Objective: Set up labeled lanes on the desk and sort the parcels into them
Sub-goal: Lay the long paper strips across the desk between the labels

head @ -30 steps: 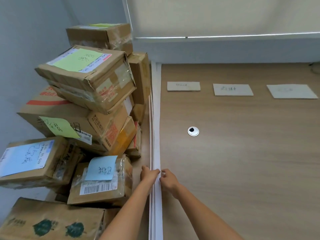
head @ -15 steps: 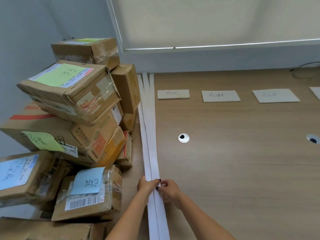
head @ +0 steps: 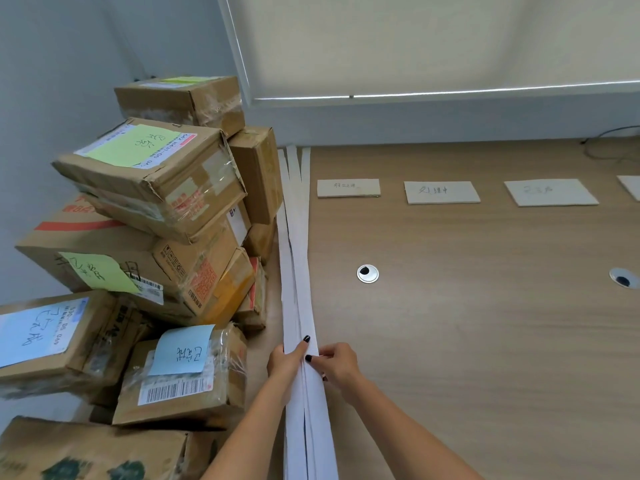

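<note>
Several long white paper strips (head: pixel 297 244) lie bundled along the desk's left part, running from the wall toward me. My left hand (head: pixel 285 363) grips the bundle from the left, thumb on top. My right hand (head: pixel 335 365) pinches a strip at the bundle's right side. A heap of brown cardboard parcels (head: pixel 149 258) with green and blue sticky notes is piled left of the strips. Three label cards (head: pixel 348 187) (head: pixel 441 192) (head: pixel 550 192) lie in a row near the wall, with the edge of another card (head: pixel 631 187) at the far right.
The wooden desk (head: pixel 485 323) has two round cable grommets (head: pixel 367 273) (head: pixel 623 278). A window blind (head: pixel 415 46) hangs behind the desk. A dark cable (head: pixel 609 136) lies at the back right corner. A grey wall stands behind the parcels.
The view has shifted right and up, showing more of the desk. The strips' far ends have fanned apart, and my hands hold the bundle at about the same spot.
</note>
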